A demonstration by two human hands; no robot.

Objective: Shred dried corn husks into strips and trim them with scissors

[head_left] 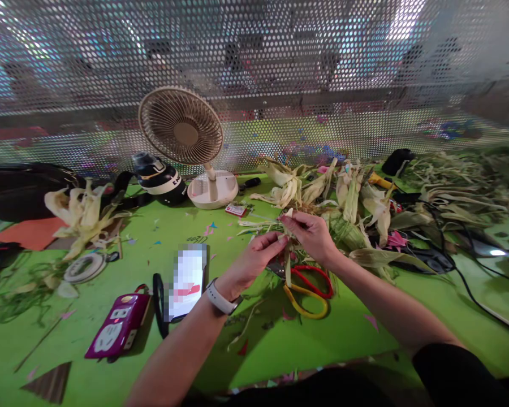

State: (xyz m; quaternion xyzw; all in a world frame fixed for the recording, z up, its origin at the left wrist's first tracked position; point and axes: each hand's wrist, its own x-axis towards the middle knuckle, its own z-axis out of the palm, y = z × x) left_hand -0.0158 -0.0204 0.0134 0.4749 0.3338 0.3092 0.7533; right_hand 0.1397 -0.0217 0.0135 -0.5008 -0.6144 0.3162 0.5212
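Both my hands meet over the green table, pinching a narrow strip of pale corn husk (288, 265) that hangs down between them. My left hand (261, 254), with a white-strapped watch on its wrist, grips it with thumb and fingers. Just above and to the right, my right hand (311, 234) is closed on the upper part of the husk. Below the hands lie scissors (307, 302) with one red and one yellow handle loop, their blades partly hidden by the husk. Behind my right hand spreads a pile of dried corn husks (350, 198).
A beige fan (186, 134) and a black bottle (159, 178) stand at the back, before a perforated metal screen (280, 73). Left of my arm lie a phone (189, 282), a purple power strip (119, 325) and a tape roll (85, 267). Black cables (462, 282) run at the right.
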